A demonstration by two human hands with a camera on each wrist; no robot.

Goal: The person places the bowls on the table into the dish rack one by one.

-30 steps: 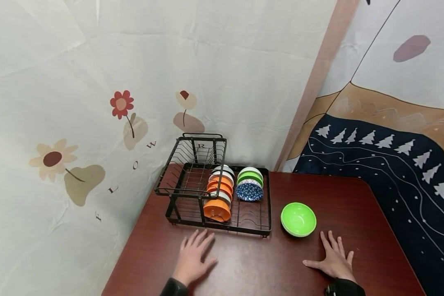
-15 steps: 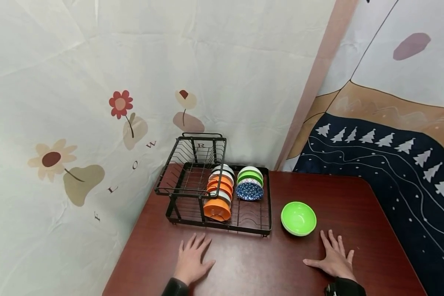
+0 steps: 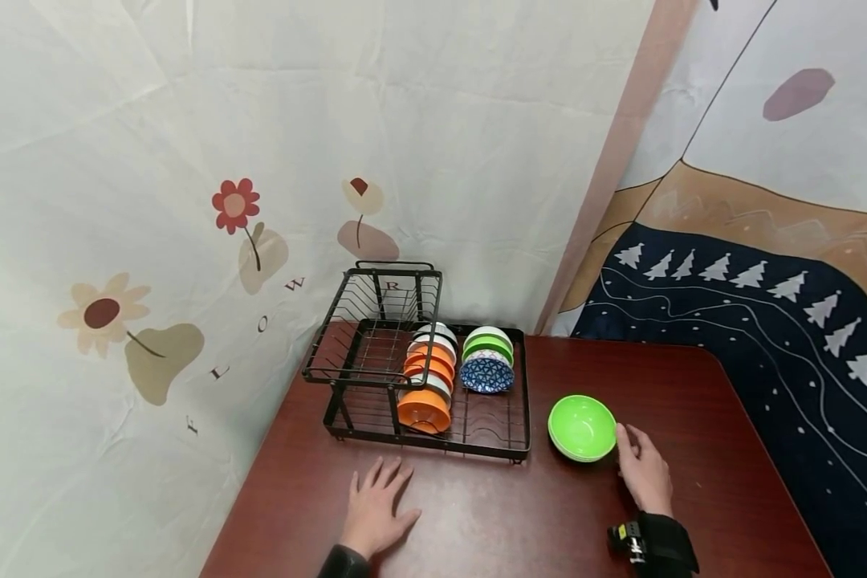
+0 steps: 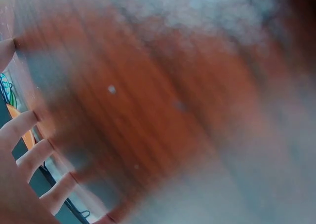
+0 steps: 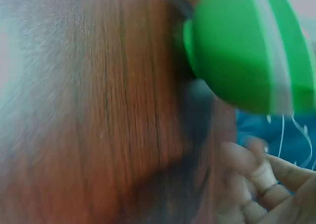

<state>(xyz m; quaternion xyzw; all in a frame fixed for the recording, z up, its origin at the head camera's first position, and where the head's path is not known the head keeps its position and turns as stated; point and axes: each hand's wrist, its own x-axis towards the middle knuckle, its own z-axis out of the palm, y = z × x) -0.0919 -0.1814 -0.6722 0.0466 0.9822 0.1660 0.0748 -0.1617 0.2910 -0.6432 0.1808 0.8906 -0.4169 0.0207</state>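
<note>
A bright green bowl (image 3: 582, 427), apparently nested in another one, stands upright on the table to the right of the rack. My right hand (image 3: 645, 470) is at its right side, fingers loosely bent, thumb close to the rim; in the right wrist view a small gap separates the fingers (image 5: 247, 177) from the green bowl (image 5: 237, 51). Whether the thumb touches the rim is unclear. My left hand (image 3: 376, 507) rests spread on the table in front of the rack and holds nothing; its fingers (image 4: 34, 157) show at the left of the left wrist view.
The black two-tier dish rack (image 3: 426, 441) stands against the wall cloth. Its lower tier holds one row of orange and white bowls (image 3: 425, 409) and another of white, green and blue-patterned bowls (image 3: 487, 375). The brown table (image 3: 491, 522) ends at a right edge.
My right hand has lifted from its spread pose on the table and moved up and left to the green bowl, its fingers bending. The left hand has drawn back slightly.
</note>
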